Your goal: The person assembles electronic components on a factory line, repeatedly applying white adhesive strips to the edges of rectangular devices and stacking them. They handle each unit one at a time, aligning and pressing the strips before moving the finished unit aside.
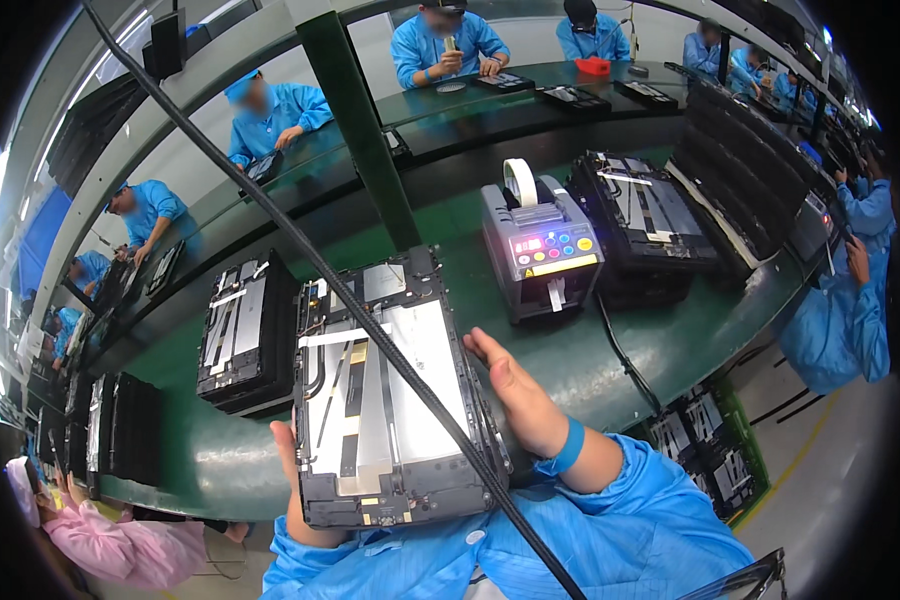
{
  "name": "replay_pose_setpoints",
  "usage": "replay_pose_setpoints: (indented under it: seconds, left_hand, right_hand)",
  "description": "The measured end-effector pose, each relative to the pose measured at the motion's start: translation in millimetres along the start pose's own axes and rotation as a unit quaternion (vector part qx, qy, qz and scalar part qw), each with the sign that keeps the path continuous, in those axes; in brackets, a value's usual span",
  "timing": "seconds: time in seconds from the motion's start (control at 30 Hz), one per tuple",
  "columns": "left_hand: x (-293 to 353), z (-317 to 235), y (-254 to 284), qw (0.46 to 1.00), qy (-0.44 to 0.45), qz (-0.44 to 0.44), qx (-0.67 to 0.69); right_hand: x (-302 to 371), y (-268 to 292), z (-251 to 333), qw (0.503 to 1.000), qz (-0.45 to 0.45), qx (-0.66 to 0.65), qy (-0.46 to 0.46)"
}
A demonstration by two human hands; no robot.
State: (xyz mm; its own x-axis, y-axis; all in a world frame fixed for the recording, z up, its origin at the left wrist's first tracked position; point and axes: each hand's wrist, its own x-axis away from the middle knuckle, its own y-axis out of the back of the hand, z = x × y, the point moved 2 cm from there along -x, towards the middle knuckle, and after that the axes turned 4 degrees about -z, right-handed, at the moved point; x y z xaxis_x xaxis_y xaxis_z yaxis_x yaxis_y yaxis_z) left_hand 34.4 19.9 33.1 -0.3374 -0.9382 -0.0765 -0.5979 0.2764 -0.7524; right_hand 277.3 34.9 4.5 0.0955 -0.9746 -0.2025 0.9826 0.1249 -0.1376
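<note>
A stack of opened tablet housings [425,345] is right in front of me, close to my body at the bench's near edge. The top one shows a silver plate, black strips, flex cables and a white tape strip [345,337]. My left hand [292,475] lies along the stack's left side, a digit stretched upward; its other fingers are hidden behind the housings. On the other side, my right hand [525,395] is open, fingers stretched out and palm turned toward the stack's right edge. Whether its lower part touches the stack, I cannot tell.
A black braided cable [410,375] crosses the view diagonally. Beyond stand a tape dispenser [545,250] and more housing stacks, left [238,335] and right [650,220]. A green post [355,120] rises from the green bench [580,350]. Co-workers in blue sit opposite. A crate [715,450] holds housings.
</note>
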Motion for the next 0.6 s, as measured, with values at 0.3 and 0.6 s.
replay_pose_setpoints:
  seconds: [0.3, 0.6]
  left_hand:
    - [-22, 8, 14, 0.999, -0.033, -0.03, -0.012]
    - [-24, 10, 39, 0.996, -0.047, -0.065, -0.027]
  right_hand:
    - [-19, -20, -24, 0.991, 0.022, -0.13, -0.036]
    - [-23, -18, -35, 0.998, 0.047, -0.032, 0.014]
